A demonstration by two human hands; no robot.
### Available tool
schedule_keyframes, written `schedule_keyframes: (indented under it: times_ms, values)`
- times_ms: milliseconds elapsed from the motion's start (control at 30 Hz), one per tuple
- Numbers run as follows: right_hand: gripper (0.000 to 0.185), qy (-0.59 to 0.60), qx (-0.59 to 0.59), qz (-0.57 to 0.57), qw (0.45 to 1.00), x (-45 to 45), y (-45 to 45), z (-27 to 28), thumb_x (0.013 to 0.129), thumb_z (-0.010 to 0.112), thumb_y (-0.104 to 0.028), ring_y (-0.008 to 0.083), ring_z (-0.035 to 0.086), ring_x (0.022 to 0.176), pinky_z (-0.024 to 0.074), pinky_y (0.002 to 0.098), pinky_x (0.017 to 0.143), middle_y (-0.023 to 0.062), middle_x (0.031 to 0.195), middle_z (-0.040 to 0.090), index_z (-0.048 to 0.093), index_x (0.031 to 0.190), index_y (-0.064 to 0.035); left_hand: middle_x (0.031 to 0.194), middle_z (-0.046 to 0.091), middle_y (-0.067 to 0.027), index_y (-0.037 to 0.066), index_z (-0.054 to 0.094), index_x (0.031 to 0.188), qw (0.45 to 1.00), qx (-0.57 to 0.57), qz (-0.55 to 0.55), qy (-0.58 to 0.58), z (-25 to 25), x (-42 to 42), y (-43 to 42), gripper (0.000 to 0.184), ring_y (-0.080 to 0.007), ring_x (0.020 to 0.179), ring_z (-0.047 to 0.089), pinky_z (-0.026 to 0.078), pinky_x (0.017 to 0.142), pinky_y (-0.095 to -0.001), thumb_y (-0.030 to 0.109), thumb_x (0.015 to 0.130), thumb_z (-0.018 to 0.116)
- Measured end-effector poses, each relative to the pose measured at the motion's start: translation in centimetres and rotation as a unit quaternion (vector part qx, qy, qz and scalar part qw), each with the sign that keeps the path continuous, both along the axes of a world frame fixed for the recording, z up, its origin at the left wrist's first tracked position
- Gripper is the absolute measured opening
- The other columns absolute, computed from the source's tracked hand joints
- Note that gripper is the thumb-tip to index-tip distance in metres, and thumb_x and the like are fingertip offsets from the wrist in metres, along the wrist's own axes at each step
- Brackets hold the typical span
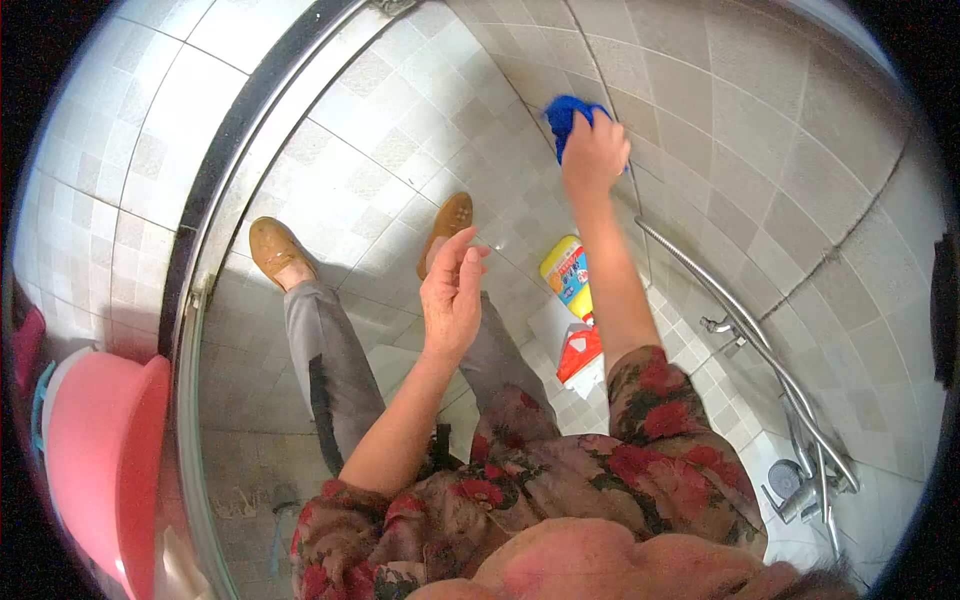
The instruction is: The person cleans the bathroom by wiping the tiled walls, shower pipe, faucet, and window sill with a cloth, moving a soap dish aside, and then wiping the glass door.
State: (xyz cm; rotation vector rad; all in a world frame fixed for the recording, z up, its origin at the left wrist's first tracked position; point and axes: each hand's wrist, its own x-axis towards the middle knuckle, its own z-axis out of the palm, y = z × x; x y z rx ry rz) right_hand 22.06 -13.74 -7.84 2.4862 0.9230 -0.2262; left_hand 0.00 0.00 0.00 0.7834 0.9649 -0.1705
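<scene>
Up at the tiled wall, my right hand (595, 155) grips a bright blue cloth (567, 118) and presses it near the joint between wall and floor. The fingers are bent over the cloth and hide part of it. My left hand (452, 300) hangs in the air before my body, empty, with its fingers loosely curved and apart. Beneath my right forearm is a yellow cleaner bottle (566, 272) with a printed label. A red and white item (580, 354) is just below it, partly covered by the arm.
A metal shower hose (700, 280) runs along the right wall to a mixer tap (800, 497). At left, a curved shower door track (215, 215) crosses the floor, with a pink basin (100, 450) beyond it. My brown shoes (278, 248) stand on the tiles.
</scene>
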Motion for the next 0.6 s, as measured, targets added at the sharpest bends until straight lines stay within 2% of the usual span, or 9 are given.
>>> schedule_keyframes:
  times_ms: [67, 100, 133, 167, 200, 367, 433, 500, 600]
  values:
    - [0.027, -0.082, 0.162, -0.127, 0.975, -0.5, -1.9, 0.5, 0.079, 0.068, -0.016, 0.0261, 0.058, 0.105, 0.0464, 0.0373, 0.086, 0.0077, 0.117, 0.062, 0.066, 0.104, -0.0073, 0.108, 0.062, -0.0093, 0.001, 0.054, 0.124, 0.999, -0.038, 0.008, 0.015, 0.5, 1.0, 0.0, 0.034, -0.0136, 0.094, 0.06, 0.05, 0.081, -0.0287, 0.023, 0.098, 0.05]
    - [0.027, -0.1, 0.179, -0.121, 0.971, 0.2, -0.1, 0.1, 0.079, 0.068, -0.016, 0.0261, 0.058, 0.105, 0.0464, 0.0373, 0.086, 0.0077, 0.117, 0.062, 0.066, 0.104, -0.0073, 0.108, 0.062, -0.0093, 0.001, 0.054, 0.124, 1.0, -0.024, 0.011, -0.007, 0.0, 1.3, 1.0, 0.034, -0.0136, 0.094, 0.06, 0.05, 0.081, -0.0287, 0.023, 0.098, 0.05]
    - [0.025, -0.1, 0.373, -0.249, 0.888, 0.3, 1.4, -0.2, 0.08, 0.065, -0.012, 0.0248, 0.06, 0.095, 0.0476, 0.0357, 0.08, 0.0098, 0.108, 0.064, 0.065, 0.103, -0.0039, 0.107, 0.062, -0.0084, 0.0, 0.054, 0.124, 1.0, -0.02, -0.003, -0.008, 0.0, 1.5, 1.4, 0.033, -0.0132, 0.094, 0.059, 0.05, 0.081, -0.0286, 0.022, 0.099, 0.049]
    - [0.023, -0.085, 0.548, -0.364, 0.749, 0.3, 3.0, -1.0, 0.08, 0.061, -0.007, 0.0236, 0.063, 0.086, 0.0488, 0.034, 0.075, 0.012, 0.099, 0.066, 0.065, 0.102, -0.0005, 0.106, 0.062, -0.0075, 0.0, 0.054, 0.123, 1.0, -0.012, -0.018, -0.005, -0.2, 1.6, 1.9, 0.032, -0.0129, 0.093, 0.059, 0.049, 0.081, -0.0284, 0.02, 0.099, 0.048]
    - [0.023, -0.087, 0.624, -0.426, 0.649, 1.1, 4.3, -2.3, 0.08, 0.057, -0.003, 0.0208, 0.062, 0.078, 0.0491, 0.0335, 0.07, 0.0133, 0.092, 0.066, 0.063, 0.101, 0.0042, 0.106, 0.062, -0.0075, 0.0, 0.054, 0.123, 1.0, -0.008, -0.018, -0.007, -0.5, 1.7, 2.2, 0.032, -0.0129, 0.093, 0.059, 0.049, 0.081, -0.0284, 0.02, 0.099, 0.048]
    - [0.033, -0.055, 0.723, -0.617, 0.307, 4.4, 15.8, -4.2, 0.08, 0.059, -0.002, 0.0233, 0.061, 0.085, 0.0497, 0.0346, 0.077, 0.0142, 0.1, 0.062, 0.054, 0.112, 0.0066, 0.104, 0.061, -0.0072, -0.001, 0.053, 0.123, 0.999, -0.041, 0.033, -0.004, -1.2, 1.0, 0.9, 0.031, -0.0126, 0.095, 0.057, 0.048, 0.082, -0.0278, 0.018, 0.099, 0.047]
    - [0.035, 0.003, 0.739, -0.593, 0.321, 4.7, 17.2, -4.8, 0.081, 0.061, -0.004, 0.0259, 0.062, 0.088, 0.0504, 0.036, 0.077, 0.0173, 0.105, 0.061, 0.052, 0.113, 0.0068, 0.104, 0.061, -0.0073, -0.001, 0.053, 0.123, 0.999, -0.033, 0.031, -0.008, -1.3, 0.8, 0.3, 0.031, -0.0125, 0.095, 0.058, 0.048, 0.081, -0.0277, 0.017, 0.099, 0.048]
    - [0.027, 0.161, 0.768, -0.505, 0.361, 5.3, 17.9, -5.5, 0.08, 0.069, -0.01, 0.0221, 0.062, 0.091, 0.0509, 0.0374, 0.074, 0.0118, 0.1, 0.062, 0.055, 0.101, 0.0007, 0.104, 0.061, -0.0074, -0.001, 0.053, 0.123, 0.999, -0.028, 0.022, -0.009, -1.7, 0.3, -0.3, 0.031, -0.0124, 0.095, 0.058, 0.048, 0.081, -0.0277, 0.017, 0.099, 0.048]
    - [0.044, 0.139, 0.769, -0.5, 0.372, 5.8, 17.3, -6.4, 0.086, 0.068, -0.023, 0.0241, 0.061, 0.096, 0.0494, 0.0309, 0.085, 0.016, 0.108, 0.061, 0.053, 0.11, 0.0099, 0.107, 0.06, -0.0072, -0.001, 0.053, 0.123, 0.999, -0.05, 0.021, -0.01, -1.6, 0.0, -1.5, 0.031, -0.0122, 0.096, 0.058, 0.049, 0.081, -0.0278, 0.016, 0.099, 0.048]
